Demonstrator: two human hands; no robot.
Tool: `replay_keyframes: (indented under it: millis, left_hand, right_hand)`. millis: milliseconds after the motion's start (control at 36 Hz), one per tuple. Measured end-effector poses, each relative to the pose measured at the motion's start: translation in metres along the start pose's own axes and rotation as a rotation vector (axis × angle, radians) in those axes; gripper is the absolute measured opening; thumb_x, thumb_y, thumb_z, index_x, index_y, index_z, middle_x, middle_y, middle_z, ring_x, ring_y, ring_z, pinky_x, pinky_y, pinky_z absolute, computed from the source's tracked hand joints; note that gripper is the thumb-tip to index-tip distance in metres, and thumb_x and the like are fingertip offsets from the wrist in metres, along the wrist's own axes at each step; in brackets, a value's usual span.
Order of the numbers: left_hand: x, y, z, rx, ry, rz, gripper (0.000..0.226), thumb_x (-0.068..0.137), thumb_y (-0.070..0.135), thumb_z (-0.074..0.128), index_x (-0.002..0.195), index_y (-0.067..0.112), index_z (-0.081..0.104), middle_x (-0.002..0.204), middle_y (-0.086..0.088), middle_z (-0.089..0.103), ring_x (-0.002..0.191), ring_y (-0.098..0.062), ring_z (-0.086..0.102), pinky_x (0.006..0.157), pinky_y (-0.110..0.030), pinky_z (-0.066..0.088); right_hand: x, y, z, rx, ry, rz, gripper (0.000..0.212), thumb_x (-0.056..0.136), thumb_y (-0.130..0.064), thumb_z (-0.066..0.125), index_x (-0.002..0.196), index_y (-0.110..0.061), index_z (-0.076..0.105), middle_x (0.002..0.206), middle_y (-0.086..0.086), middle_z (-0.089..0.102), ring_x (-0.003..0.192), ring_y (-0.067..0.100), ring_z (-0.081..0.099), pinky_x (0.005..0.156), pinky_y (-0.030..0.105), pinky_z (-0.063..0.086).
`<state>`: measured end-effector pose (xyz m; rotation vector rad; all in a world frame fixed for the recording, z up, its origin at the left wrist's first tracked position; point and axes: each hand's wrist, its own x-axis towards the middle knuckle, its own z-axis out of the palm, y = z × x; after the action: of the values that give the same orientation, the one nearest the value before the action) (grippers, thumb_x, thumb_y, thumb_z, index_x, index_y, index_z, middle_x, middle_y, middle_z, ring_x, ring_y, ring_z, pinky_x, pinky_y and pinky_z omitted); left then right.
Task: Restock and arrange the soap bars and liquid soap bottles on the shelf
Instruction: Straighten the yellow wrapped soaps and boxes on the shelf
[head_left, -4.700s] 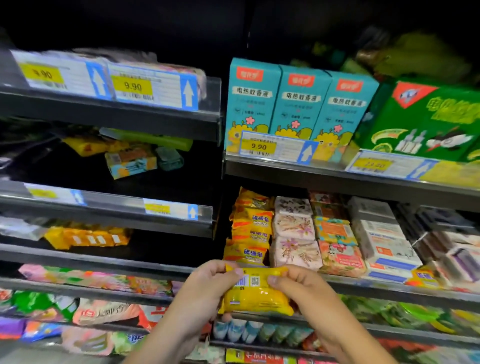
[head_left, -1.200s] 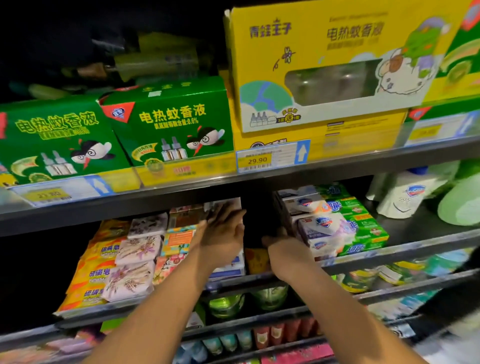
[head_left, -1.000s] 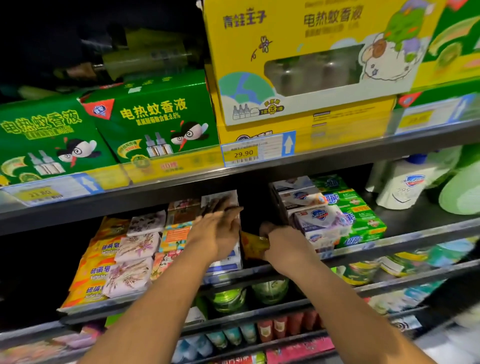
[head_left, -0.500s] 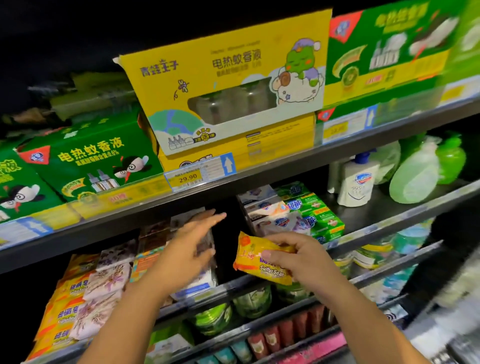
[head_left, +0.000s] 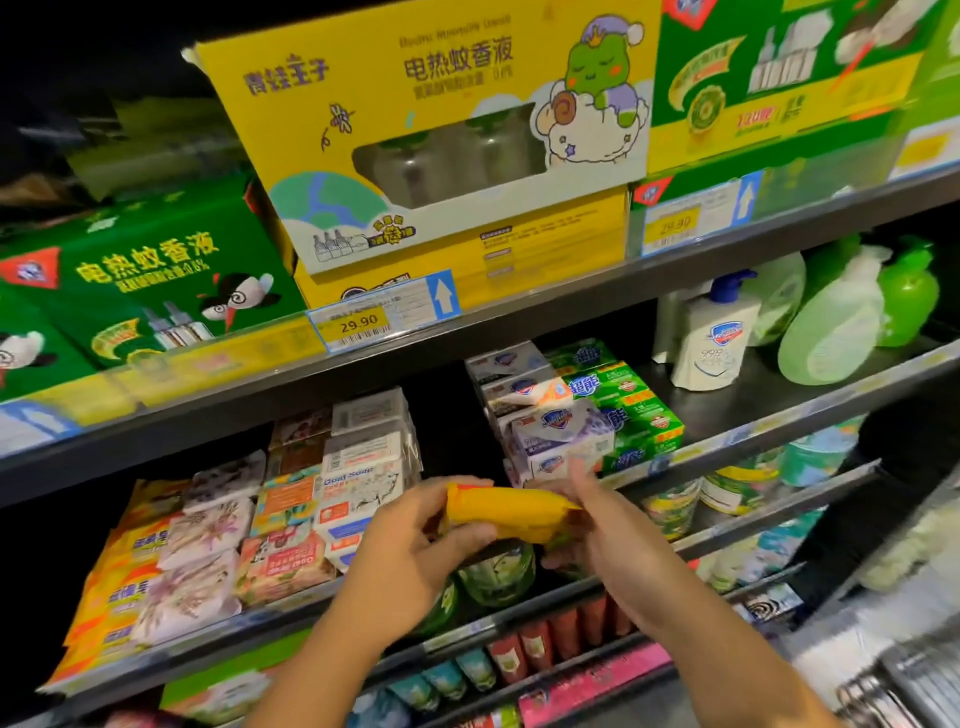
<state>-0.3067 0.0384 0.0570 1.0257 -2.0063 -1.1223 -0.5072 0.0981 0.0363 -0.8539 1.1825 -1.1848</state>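
Note:
A yellow-orange wrapped soap bar (head_left: 506, 512) is held in front of the soap shelf (head_left: 727, 436), edge-on to the camera. My left hand (head_left: 415, 551) grips its left end and my right hand (head_left: 597, 535) holds its right end. Behind them the shelf carries rows of wrapped soap bars: yellow packs (head_left: 114, 571), floral white packs (head_left: 202, 540), goat soap boxes (head_left: 363, 467), white and lilac boxes (head_left: 550, 431), green boxes (head_left: 628, 410). A dark gap lies between the goat soap and the white boxes. A white pump bottle (head_left: 711, 338) and green bottles (head_left: 841, 327) stand at the right.
The shelf above holds green boxes (head_left: 150, 270) and a big yellow box (head_left: 441, 130) of mosquito liquid, with a 29.90 price tag (head_left: 374, 319). Lower shelves carry green jars (head_left: 493, 577) and small colourful packs (head_left: 545, 644).
My left hand has come off the goat soap stack and taken the left end of the yellow bar. The bar, drawn out of the gap by my right hand, now lies edge-on between both hands.

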Motion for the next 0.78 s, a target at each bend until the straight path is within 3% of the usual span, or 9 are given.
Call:
replay_keyframes:
  millis: [56,167,306,389,500,583,639,722,778]
  left_hand:
    - [-0.002,0.003,0.006,-0.137,0.052,-0.084,0.034,0.084,0.040,0.072,0.110,0.019,0.067,0.097,0.007,0.074,0.090,-0.009,0.069,0.074,-0.021,0.052]
    - [-0.002,0.004,0.014,-0.259,0.108,-0.146,0.040,0.081,0.041,0.078,0.110,0.017,0.064,0.086,0.008,0.072,0.081,-0.012,0.067,0.067,-0.020,0.050]
    - [-0.007,0.004,0.011,-0.385,0.036,-0.119,0.099,0.065,0.058,0.085,0.148,0.047,0.032,0.114,-0.004,0.071,0.106,-0.027,0.068,0.090,-0.048,0.055]
    - [-0.011,0.010,-0.002,-0.092,-0.030,-0.001,0.104,0.057,0.073,0.080,0.139,0.073,0.017,0.126,0.025,0.057,0.111,-0.010,0.061,0.089,-0.023,0.051]
    - [-0.010,0.013,-0.014,0.309,-0.126,0.189,0.090,0.070,0.060,0.079,0.140,0.070,0.023,0.148,0.038,0.021,0.135,0.015,0.027,0.099,-0.004,0.033]
    - [-0.005,0.007,-0.012,0.360,-0.050,0.274,0.061,0.084,0.036,0.077,0.134,0.057,0.049,0.145,0.032,0.039,0.132,0.009,0.040,0.101,-0.009,0.037]
    - [-0.003,0.006,-0.010,0.410,0.018,0.288,0.058,0.084,0.032,0.073,0.128,0.062,0.051,0.132,0.032,0.051,0.120,0.010,0.049,0.094,-0.007,0.040]
    - [-0.003,0.009,-0.006,0.318,0.087,0.242,0.051,0.082,0.030,0.074,0.120,0.060,0.057,0.118,0.031,0.059,0.107,0.006,0.056,0.085,-0.009,0.043]
    - [-0.006,0.013,-0.003,0.214,0.116,0.156,0.040,0.082,0.037,0.076,0.110,0.059,0.060,0.105,0.028,0.064,0.096,0.002,0.059,0.076,-0.010,0.044]
  right_hand:
    - [-0.001,0.001,-0.002,0.029,-0.024,-0.077,0.061,0.085,-0.072,0.050,0.108,-0.021,0.074,0.107,0.004,0.075,0.099,0.022,0.070,0.079,0.032,0.055]
    - [-0.005,0.001,0.002,-0.001,-0.035,-0.220,0.030,0.092,-0.037,0.068,0.112,-0.015,0.068,0.094,-0.004,0.073,0.090,0.012,0.069,0.075,0.022,0.053]
    - [-0.007,0.004,0.007,0.056,0.080,-0.337,0.030,0.087,-0.013,0.062,0.117,-0.012,0.064,0.070,-0.013,0.066,0.068,0.000,0.061,0.061,0.016,0.049]
    - [-0.006,0.000,0.007,0.154,0.132,-0.341,0.030,0.087,-0.013,0.063,0.117,-0.015,0.063,0.080,-0.005,0.071,0.073,0.008,0.065,0.062,0.021,0.052]
    - [-0.004,-0.004,0.005,0.212,0.118,-0.298,0.027,0.086,-0.019,0.061,0.112,-0.013,0.067,0.113,0.005,0.073,0.085,0.021,0.069,0.056,0.030,0.054]
    - [-0.004,-0.007,0.007,0.223,0.061,-0.287,0.015,0.085,-0.017,0.063,0.094,-0.014,0.075,0.101,0.011,0.073,0.076,0.022,0.066,0.055,0.030,0.053]
    - [-0.005,-0.008,0.009,0.241,0.028,-0.275,0.015,0.084,-0.018,0.062,0.088,-0.016,0.077,0.094,0.012,0.072,0.072,0.022,0.064,0.055,0.030,0.053]
    - [-0.008,-0.010,0.006,0.325,-0.051,-0.246,0.026,0.088,-0.029,0.058,0.094,-0.011,0.076,0.099,0.017,0.071,0.069,0.024,0.065,0.056,0.030,0.053]
    - [-0.009,-0.011,-0.002,0.412,-0.160,-0.227,0.049,0.089,-0.048,0.063,0.108,-0.004,0.071,0.097,0.023,0.069,0.067,0.029,0.067,0.059,0.032,0.055]
